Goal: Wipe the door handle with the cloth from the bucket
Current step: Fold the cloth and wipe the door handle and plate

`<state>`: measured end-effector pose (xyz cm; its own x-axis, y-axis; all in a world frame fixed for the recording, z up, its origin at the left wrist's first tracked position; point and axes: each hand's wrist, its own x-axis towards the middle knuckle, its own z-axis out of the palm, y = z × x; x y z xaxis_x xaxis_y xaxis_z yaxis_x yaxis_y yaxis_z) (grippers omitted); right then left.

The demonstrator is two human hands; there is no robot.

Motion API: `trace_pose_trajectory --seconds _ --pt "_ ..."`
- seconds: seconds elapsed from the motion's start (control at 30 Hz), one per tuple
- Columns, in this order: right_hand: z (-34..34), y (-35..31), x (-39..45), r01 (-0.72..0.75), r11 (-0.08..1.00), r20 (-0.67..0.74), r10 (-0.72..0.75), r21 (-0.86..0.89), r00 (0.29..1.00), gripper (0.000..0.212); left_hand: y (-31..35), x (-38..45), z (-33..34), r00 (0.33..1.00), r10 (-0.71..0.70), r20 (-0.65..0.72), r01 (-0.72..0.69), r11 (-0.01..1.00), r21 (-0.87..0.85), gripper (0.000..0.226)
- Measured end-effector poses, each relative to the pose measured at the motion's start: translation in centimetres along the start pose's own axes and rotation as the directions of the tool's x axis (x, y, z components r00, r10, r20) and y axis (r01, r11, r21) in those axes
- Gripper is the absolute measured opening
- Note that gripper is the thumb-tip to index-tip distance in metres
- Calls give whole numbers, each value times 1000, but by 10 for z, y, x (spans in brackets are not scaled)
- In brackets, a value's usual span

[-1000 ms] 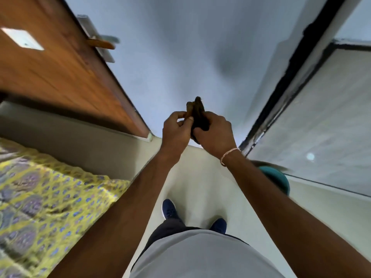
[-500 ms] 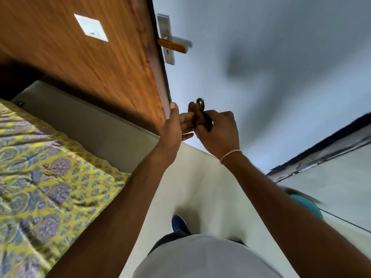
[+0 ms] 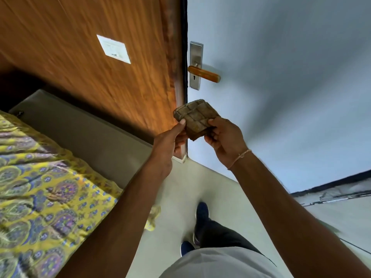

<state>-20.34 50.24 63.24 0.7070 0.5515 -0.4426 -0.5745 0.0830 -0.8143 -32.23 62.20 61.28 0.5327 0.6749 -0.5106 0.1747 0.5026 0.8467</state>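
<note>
Cloth, folded, sits pinched between left grip and right grip, near and below the door handle.

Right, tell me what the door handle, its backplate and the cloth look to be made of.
Door handle: looks like varnished wood, orange-brown and glossy; could be plastic.
Backplate: brushed metal, likely steel, grey and matte with a keyhole.
Cloth: woven fabric, brown checked, folded and limp, pinched by the left hand and right hand.
</note>
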Motion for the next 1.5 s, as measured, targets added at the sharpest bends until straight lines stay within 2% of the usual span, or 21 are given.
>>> trace_pose_trajectory --seconds 0.13,0.17,0.23,0.3,0.37,0.47,0.57,0.63,0.7,0.83,0.9,0.97,1.03,1.1,1.2,1.27,1.3,1.37,1.4,1.43,1.5 --pt "16 8 38 -74 997 63 75 -21 995 3 27 35 -8 993 118 9 -118 993 -16 26" --pt "20 10 48 -90 996 64 92 -28 994 6 33 46 -12 988 157 -7 -156 987 22 25" --pt "30 11 76 -108 994 56 109 -28 992 9 46 72 -21 962 272 -29 -264 951 161 37" --pt "43 9 102 -86 993 47 89 -79 995 14 54 95 -30 919 394 -33 -358 864 354 51" --pt "55 6 124 -38 980 33 46 -197 998 22 58 116 -40 878 477 -31 -401 770 497 47" --pt "77 -1 151 37 930 31 -28 -366 999 17 67 139 -50 822 570 -2 -459 663 591 31" --pt "95 -7 166 31 929 12 -29 -369 1000 14 78 154 -58 770 637 33 -490 558 670 30" --pt "107 -6 176 34 933 10 -33 -357 999 17 85 163 -62 739 669 74 -501 473 724 38" --pt "116 -5 183 46 933 -7 -52 -356 999 21 93 175 -64 745 660 96 -497 452 741 44" --pt "132 -7 195 80 928 -59 -109 -364 992 10 105 200 -66 790 604 100 -476 504 721 41" --pt "135 -6 201 73 940 -113 -116 -334 987 13 114 217 -68 813 570 118 -477 535 697 37" --pt "137 -3 205 76 938 -185 -146 -339 972 29 121 233 -69 868 472 153 -450 620 642 31" --pt "134 0 207 124 875 -248 -265 -467 932 46 126 244 -67 917 344 201 -396 742 540 28" --pt "131 4 207 153 776 -300 -406 -611 863 45 131 257 -66 935 243 258 -341 813 471 29" --pt "135 12 201 152 697 -330 -506 -701 797 24 133 269 -69 923 161 351 -311 849 427 29" --pt "140 17 196 186 680 -285 -518 -709 807 16 135 276 -70 899 142 415 -328 845 422 27" --pt "143 19 191 186 680 -243 -484 -709 841 18 136 280 -70 885 135 446 -344 834 431 26" --pt "145 23 182 134 644 -143 -359 -753 922 50 138 284 -66 860 119 495 -374 807 456 23" --pt "145 27 177 107 588 -107 -318 -802 942 67 139 285 -64 846 111 521 -392 792 468 23" --pt "143 30 171 80 520 -104 -315 -851 943 78 140 286 -59 826 102 554 -417 772 480 23" --pt "141 33 167 44 443 -136 -366 -895 921 77 142 284 -52 795 99 599 -465 733 497 29"
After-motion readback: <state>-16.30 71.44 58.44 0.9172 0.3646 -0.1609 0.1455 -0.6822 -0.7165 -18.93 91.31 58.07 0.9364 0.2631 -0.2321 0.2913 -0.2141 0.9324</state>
